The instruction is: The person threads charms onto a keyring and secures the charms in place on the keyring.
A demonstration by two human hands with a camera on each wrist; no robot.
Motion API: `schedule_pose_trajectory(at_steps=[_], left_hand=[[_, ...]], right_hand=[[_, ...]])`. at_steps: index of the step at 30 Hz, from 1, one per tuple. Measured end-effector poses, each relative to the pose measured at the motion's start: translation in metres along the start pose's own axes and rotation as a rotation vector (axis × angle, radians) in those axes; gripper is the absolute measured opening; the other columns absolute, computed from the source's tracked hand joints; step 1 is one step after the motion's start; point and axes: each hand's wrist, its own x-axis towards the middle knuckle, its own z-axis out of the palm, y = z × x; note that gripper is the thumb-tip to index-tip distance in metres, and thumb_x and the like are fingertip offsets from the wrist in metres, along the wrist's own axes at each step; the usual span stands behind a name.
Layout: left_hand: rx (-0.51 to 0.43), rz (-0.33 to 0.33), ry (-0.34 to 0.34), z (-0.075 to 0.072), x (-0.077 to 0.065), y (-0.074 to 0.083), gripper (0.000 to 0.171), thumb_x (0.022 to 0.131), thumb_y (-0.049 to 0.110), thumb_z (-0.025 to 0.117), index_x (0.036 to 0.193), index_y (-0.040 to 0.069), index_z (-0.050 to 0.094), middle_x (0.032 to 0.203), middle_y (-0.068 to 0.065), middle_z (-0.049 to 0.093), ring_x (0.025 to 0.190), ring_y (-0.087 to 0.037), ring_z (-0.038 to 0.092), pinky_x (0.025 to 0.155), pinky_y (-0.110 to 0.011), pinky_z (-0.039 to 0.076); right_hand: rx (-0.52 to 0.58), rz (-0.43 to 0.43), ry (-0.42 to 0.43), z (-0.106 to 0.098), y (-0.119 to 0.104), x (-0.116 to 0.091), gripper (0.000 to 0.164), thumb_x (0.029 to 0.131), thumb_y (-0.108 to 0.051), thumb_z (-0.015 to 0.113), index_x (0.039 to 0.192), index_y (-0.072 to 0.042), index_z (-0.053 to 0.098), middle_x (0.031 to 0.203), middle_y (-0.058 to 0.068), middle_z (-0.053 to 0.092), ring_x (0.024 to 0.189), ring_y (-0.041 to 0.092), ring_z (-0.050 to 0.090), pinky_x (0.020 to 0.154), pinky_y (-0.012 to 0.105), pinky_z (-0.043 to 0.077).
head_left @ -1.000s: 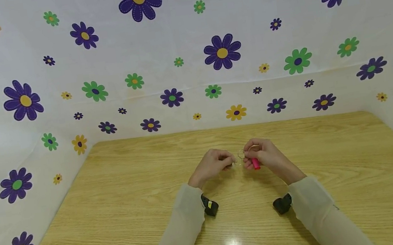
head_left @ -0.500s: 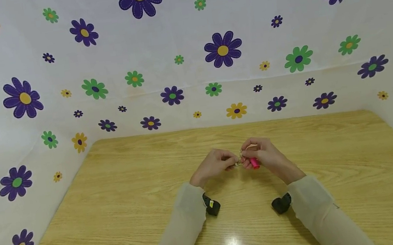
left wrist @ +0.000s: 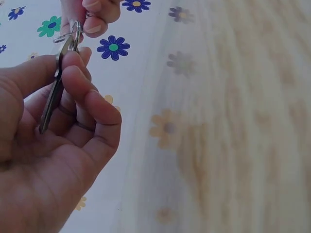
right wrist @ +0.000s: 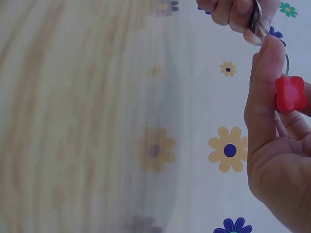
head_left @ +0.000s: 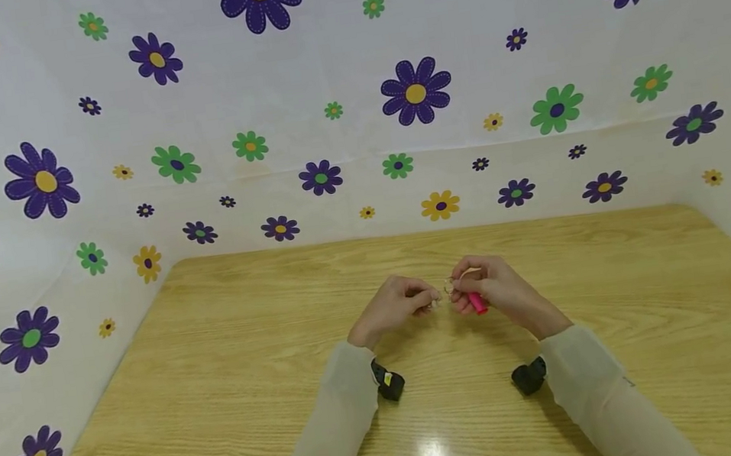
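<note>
In the head view my left hand and right hand face each other above the table, fingertips a little apart. The left thumb and fingers pinch a metal key, its blade pointing back toward the palm in the left wrist view. At the key's head is a small metal ring. My right hand pinches a larger thin key ring. Beside the right fingers hangs a short pink-red fob, seen end-on in the right wrist view. Fingertips hide part of both rings.
The wood-grain table stretches around both hands. White cloth with printed flowers closes off the back and both sides. A small black camera sits on the left wrist and another on the right wrist.
My hands came closer together half a second ago, then drew slightly apart again. The pink-red fob has stayed at the right hand, and the left hand still pinches the key.
</note>
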Motion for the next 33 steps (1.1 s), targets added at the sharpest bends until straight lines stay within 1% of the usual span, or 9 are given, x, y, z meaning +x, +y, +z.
schedule_pose_trajectory(at_steps=[7,14,19,25,29,33], left_hand=[[-0.003,-0.025,0.027,-0.004,0.000,0.000,0.023,0.104,0.013,0.060,0.107,-0.006,0.073,0.081,-0.003,0.064,0.072,-0.013,0.057,0.069,-0.026,0.049],[-0.026,-0.034,0.033,-0.007,-0.002,0.002,0.022,0.103,0.011,0.061,0.109,-0.007,0.073,0.081,-0.002,0.063,0.073,-0.014,0.056,0.070,-0.027,0.049],[-0.031,-0.033,0.026,-0.010,-0.003,0.004,0.023,0.104,0.011,0.060,0.111,-0.007,0.073,0.079,0.000,0.062,0.073,-0.014,0.055,0.072,-0.029,0.051],[-0.031,-0.034,0.026,-0.014,-0.004,0.003,0.024,0.104,0.010,0.060,0.113,-0.008,0.072,0.082,-0.002,0.065,0.078,-0.018,0.062,0.077,-0.032,0.056],[-0.031,-0.039,0.025,-0.015,-0.004,0.003,0.024,0.104,0.010,0.060,0.114,-0.008,0.072,0.087,-0.005,0.067,0.082,-0.023,0.063,0.079,-0.034,0.056],[-0.033,-0.041,0.026,-0.016,-0.003,0.001,0.024,0.103,0.010,0.060,0.116,-0.007,0.072,0.094,-0.008,0.070,0.088,-0.027,0.066,0.080,-0.034,0.056]], right_hand=[[-0.049,0.009,-0.008,-0.005,0.001,-0.001,0.015,0.103,0.003,0.052,0.111,0.016,0.052,0.085,0.017,0.068,0.066,0.016,0.066,0.066,0.029,0.058],[-0.049,0.016,-0.029,-0.007,0.001,-0.001,0.016,0.101,0.005,0.054,0.111,0.017,0.053,0.087,0.018,0.068,0.066,0.016,0.065,0.065,0.028,0.058],[-0.066,0.003,-0.042,-0.008,0.001,-0.001,0.017,0.100,0.006,0.055,0.109,0.020,0.055,0.086,0.017,0.068,0.064,0.014,0.065,0.063,0.027,0.057],[-0.092,0.001,-0.039,-0.013,0.001,-0.002,0.015,0.100,0.004,0.057,0.107,0.017,0.059,0.088,0.017,0.068,0.065,0.014,0.065,0.063,0.027,0.057],[-0.085,0.003,-0.051,-0.016,0.000,-0.003,0.018,0.100,0.003,0.058,0.109,0.019,0.057,0.088,0.015,0.068,0.067,0.014,0.065,0.064,0.029,0.057],[-0.094,0.008,-0.051,-0.019,-0.001,-0.004,0.020,0.101,0.002,0.058,0.111,0.019,0.056,0.088,0.014,0.068,0.068,0.015,0.065,0.066,0.030,0.058]])
